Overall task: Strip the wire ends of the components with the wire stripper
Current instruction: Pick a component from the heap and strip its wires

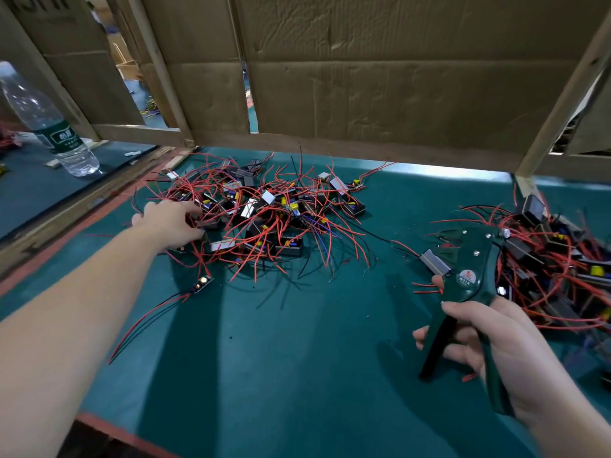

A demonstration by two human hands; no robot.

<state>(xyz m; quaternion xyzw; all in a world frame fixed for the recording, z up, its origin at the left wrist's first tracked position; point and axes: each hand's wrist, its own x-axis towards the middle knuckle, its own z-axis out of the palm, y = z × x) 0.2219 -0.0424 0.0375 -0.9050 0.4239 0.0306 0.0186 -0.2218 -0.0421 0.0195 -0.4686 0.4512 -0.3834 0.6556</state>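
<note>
The left hand (168,223) reaches into the central pile of red-wired components (271,213) on the green surface (297,358), fingers (185,206) curled round a black component (209,224) at its left edge. Near right, the right hand (492,345) grips the green wire stripper (469,282) beside a second pile (555,259).

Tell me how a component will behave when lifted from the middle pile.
Likely light: each component is a small black box. Its red wires look thin and curved, so probably floppy. The wires in the middle pile interlace, so neighbours may drag along.
</note>
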